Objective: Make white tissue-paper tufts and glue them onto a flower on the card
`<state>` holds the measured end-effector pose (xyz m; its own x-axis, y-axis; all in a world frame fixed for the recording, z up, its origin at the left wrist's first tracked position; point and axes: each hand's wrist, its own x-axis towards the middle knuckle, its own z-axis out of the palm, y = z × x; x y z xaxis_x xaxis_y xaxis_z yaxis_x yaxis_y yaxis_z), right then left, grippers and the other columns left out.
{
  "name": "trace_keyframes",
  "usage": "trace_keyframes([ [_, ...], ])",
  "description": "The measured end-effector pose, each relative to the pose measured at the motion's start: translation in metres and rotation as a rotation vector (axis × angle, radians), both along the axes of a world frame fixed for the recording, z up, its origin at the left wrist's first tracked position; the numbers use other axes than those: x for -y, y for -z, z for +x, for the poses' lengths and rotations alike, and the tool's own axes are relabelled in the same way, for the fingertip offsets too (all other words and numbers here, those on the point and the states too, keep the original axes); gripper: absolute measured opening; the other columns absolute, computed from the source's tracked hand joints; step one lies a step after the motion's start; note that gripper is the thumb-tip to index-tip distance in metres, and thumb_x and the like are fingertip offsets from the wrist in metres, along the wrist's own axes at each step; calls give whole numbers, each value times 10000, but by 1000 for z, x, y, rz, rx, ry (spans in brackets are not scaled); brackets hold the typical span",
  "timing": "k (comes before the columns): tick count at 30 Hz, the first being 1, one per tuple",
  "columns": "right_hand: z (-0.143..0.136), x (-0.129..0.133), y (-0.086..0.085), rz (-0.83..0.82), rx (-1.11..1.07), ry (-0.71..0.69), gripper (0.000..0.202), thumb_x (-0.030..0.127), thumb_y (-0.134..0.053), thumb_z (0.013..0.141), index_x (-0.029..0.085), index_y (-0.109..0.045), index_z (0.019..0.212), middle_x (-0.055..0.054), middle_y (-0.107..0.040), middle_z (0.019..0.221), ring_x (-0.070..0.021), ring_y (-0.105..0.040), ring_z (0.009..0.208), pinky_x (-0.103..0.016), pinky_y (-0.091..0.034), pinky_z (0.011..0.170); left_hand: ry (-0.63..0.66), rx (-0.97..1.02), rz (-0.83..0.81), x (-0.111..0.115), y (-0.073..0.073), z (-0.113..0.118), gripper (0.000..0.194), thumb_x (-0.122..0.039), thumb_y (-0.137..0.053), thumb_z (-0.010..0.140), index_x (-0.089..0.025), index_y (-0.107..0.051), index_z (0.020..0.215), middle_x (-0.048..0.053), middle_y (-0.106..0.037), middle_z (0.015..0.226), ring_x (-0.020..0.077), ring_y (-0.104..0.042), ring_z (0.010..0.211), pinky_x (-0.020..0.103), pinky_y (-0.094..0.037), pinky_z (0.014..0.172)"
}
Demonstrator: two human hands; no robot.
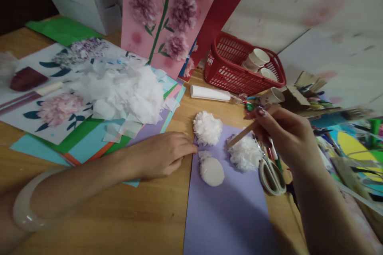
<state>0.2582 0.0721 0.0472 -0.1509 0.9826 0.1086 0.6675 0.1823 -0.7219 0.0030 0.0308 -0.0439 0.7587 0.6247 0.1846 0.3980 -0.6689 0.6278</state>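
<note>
My right hand (278, 131) pinches a flat wooden craft stick (242, 136), whose lower tip hangs over the left edge of a white ruffled paper flower (245, 153). A second white ruffled flower (207, 128) lies at the top of the purple sheet (224, 211). Below it sits a smooth white disc (213, 172) with a few white petals at its upper left. My left hand (170, 154) rests palm down, fingers stretched out, fingertips at the sheet's left edge beside the disc.
White-handled scissors (272, 177) lie right of the sheet. A heap of white tissue pieces (128, 91) covers printed flower pictures and coloured paper on the left. Behind stand a red basket (233, 67) with paper cups, a white roll (209, 93) and a pink flower picture (143, 28).
</note>
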Motion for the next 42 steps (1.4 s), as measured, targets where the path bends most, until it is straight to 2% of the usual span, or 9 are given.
trace_keyframes([
  [6,48,75,-16,-10,-68,191,278,487,-590,855,242,-710,799,-34,-624,650,-157,-522,510,-276,-404,429,-1,-111,123,18,-7,-6,496,-384,-646,828,-182,-564,1274,88,-590,1339,264,-472,1278,419,-317,1104],
  [11,77,125,-15,54,-6,111,245,462,-559,870,266,-689,803,-74,-630,717,-227,-578,599,-363,-495,521,-89,-238,177,45,-15,-2,631,-533,-613,812,-167,-530,1319,100,-541,1390,279,-442,1300,433,-253,1132],
  [15,90,154,1,159,28,160,244,470,-520,881,297,-627,746,-67,-587,642,-234,-579,605,-348,-491,518,-187,-304,197,65,-19,3,724,-577,-608,790,-159,-478,1366,109,-523,1403,296,-434,1289,466,-228,1138],
  [18,92,172,16,151,-57,231,175,454,-563,858,295,-632,828,-46,-589,622,-212,-572,561,-320,-501,503,-225,-344,202,79,-22,5,778,-618,-604,769,-150,-467,1376,108,-533,1391,303,-466,1229,474,-252,1118],
  [24,83,204,51,159,-126,374,283,440,-566,829,230,-694,969,-29,-657,662,-191,-643,606,-272,-549,583,-348,-424,234,105,-20,14,644,-539,-543,850,-146,-489,1357,120,-520,1404,318,-498,1168,534,-290,1054],
  [29,67,221,61,7,-315,444,303,430,-639,769,220,-723,970,-51,-740,791,-220,-706,721,-267,-583,651,-463,-477,296,120,-12,30,658,-530,-489,874,-103,-465,1374,164,-486,1426,347,-501,1164,567,-313,1022],
  [37,48,203,75,-10,-509,359,260,398,-609,818,195,-724,933,-47,-678,726,-201,-663,676,-279,-563,597,-540,-529,354,130,-6,42,601,-455,-463,895,-55,-488,1344,208,-499,1402,367,-538,1110,595,-373,948],
  [40,52,210,77,36,-509,261,237,373,-583,856,207,-716,962,-52,-677,755,-194,-659,682,-284,-563,627,-592,-455,354,137,-12,47,493,-377,-489,887,-66,-563,1262,212,-570,1326,383,-562,1059,626,-389,903],
  [42,55,219,72,104,-473,164,211,334,-547,890,228,-716,960,-51,-669,756,-187,-648,672,-273,-553,614,-648,-285,302,143,-23,53,362,-319,-473,900,-105,-638,1140,181,-668,1181,356,-593,990,597,-425,870],
])
